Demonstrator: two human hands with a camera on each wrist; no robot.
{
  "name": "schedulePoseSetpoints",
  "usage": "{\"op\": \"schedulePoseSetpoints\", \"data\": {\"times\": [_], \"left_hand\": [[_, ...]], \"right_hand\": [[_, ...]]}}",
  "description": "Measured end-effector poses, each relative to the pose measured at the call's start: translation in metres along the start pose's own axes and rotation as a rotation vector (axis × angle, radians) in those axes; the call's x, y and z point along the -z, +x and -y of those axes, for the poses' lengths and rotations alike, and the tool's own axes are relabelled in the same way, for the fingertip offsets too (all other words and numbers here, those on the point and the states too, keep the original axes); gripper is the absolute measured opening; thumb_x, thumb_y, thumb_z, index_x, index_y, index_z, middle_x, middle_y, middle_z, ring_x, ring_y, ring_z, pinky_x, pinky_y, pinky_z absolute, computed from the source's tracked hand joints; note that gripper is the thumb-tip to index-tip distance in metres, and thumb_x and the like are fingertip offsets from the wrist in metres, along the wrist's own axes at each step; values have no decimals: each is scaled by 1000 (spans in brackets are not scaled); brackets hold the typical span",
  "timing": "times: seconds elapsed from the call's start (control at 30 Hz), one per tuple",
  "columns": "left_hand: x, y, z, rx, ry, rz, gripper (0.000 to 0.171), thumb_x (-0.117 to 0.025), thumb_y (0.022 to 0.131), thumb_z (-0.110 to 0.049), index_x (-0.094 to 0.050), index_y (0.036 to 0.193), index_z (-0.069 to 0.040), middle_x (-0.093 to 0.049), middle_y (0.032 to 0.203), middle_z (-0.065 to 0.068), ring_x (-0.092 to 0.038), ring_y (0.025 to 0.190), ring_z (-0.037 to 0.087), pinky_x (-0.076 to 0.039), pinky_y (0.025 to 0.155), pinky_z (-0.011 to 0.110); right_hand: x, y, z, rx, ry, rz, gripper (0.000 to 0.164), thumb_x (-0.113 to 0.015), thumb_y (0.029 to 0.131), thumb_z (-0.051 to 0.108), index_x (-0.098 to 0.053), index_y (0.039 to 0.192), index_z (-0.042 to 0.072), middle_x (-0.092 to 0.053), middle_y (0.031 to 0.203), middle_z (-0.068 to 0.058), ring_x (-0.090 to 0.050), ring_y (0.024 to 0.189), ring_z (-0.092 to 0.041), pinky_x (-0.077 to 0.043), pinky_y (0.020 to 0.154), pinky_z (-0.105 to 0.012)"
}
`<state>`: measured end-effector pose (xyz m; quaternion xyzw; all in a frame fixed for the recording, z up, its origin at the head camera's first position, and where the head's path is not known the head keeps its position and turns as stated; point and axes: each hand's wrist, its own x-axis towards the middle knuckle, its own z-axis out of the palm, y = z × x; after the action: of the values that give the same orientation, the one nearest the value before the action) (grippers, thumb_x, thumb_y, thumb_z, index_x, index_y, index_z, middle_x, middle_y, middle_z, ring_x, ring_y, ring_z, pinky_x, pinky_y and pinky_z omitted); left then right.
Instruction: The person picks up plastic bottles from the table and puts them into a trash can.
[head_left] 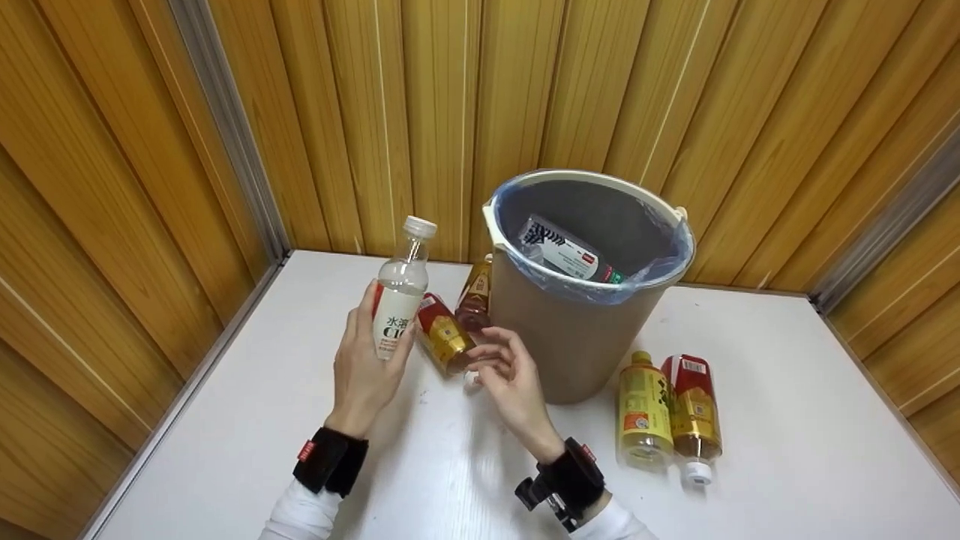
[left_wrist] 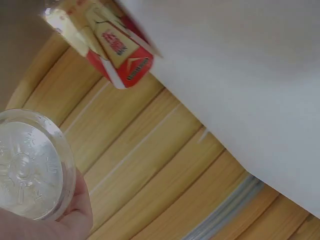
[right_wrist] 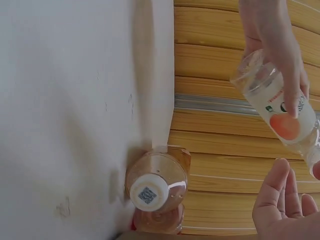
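Note:
My left hand (head_left: 367, 375) grips a clear plastic bottle (head_left: 403, 289) by its white label, holding it tilted above the table with its white cap up. In the left wrist view the ribbed bottle base faces the camera. My right hand (head_left: 516, 390) hovers in front of the bin with its fingers loosely bent and nothing in them. Nearest to it lies a red-and-gold labelled bottle (head_left: 445, 335), white cap toward me. Behind that, a brown drink bottle (head_left: 475, 296) rests against the bin's left side. The right wrist view shows my right fingertips apart from the held bottle's label.
A brown bin (head_left: 570, 345) lined with a blue bag stands at the back, a clear labelled bottle (head_left: 562, 251) inside. To its right lie a yellow-labelled bottle (head_left: 645, 412) and another red-and-gold bottle (head_left: 694, 409). Wood-look panels (head_left: 442, 112) enclose the white table (head_left: 247, 420).

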<state>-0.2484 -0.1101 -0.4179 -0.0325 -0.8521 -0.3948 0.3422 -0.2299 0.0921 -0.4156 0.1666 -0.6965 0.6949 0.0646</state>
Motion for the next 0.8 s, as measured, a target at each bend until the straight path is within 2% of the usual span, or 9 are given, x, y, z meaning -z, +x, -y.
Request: {"op": "schedulePoseSetpoints", "data": {"times": [0.17, 0.3, 0.43, 0.5, 0.57, 0.67, 0.8], "left_hand": [[-6, -9, -27, -11, -221, 55, 76, -62, 87, -37, -17, 149, -32, -53, 122, 6, -58, 83, 18, -51, 64, 33], [-12, -17, -45, -6, -391, 108, 76, -63, 88, -32, -17, 148, -32, -54, 123, 5, -58, 89, 17, -51, 69, 33], [-6, -26, -75, 39, -536, 168, 74, -62, 89, -22, -17, 149, -21, -56, 120, 10, -59, 92, 19, -52, 73, 34], [-6, -30, -83, 72, -591, 193, 73, -61, 89, -18, -17, 148, -15, -55, 122, 12, -59, 95, 20, -52, 77, 36], [-11, -33, -85, 97, -634, 220, 70, -59, 90, -18, -19, 147, -15, -54, 123, 11, -59, 97, 20, -52, 78, 35], [-25, -37, -78, 109, -693, 255, 62, -57, 92, -22, -24, 144, -21, -55, 123, 8, -59, 99, 20, -52, 80, 36], [-34, -41, -79, 115, -759, 311, 52, -54, 93, -25, -29, 139, -23, -56, 120, 7, -59, 101, 21, -52, 82, 37]], "right_hand": [[8, 1, 7, 86, -24, -18, 47, -50, 81, -12, -44, 126, -1, -58, 108, -27, -59, 96, -41, -55, 82, -35], [15, 0, 11, 130, -51, -34, 46, -50, 82, -13, -43, 126, -3, -59, 108, -24, -60, 96, -38, -54, 85, -41], [20, -2, 18, 170, -77, -46, 45, -51, 84, -12, -43, 127, -3, -58, 110, -22, -60, 98, -31, -53, 87, -40], [22, -4, 21, 200, -86, -45, 43, -51, 86, -10, -43, 128, -3, -57, 111, -22, -59, 99, -32, -52, 88, -38], [24, -5, 24, 233, -85, -34, 43, -50, 88, -7, -43, 130, -2, -56, 112, -22, -59, 102, -34, -51, 91, -39], [28, -5, 23, 284, -78, -5, 44, -47, 92, 0, -40, 135, 3, -55, 117, -18, -57, 106, -35, -50, 92, -41], [32, -6, 23, 324, -117, 12, 48, -42, 95, 6, -35, 142, 13, -53, 124, -13, -53, 114, -27, -45, 98, -43]]}}
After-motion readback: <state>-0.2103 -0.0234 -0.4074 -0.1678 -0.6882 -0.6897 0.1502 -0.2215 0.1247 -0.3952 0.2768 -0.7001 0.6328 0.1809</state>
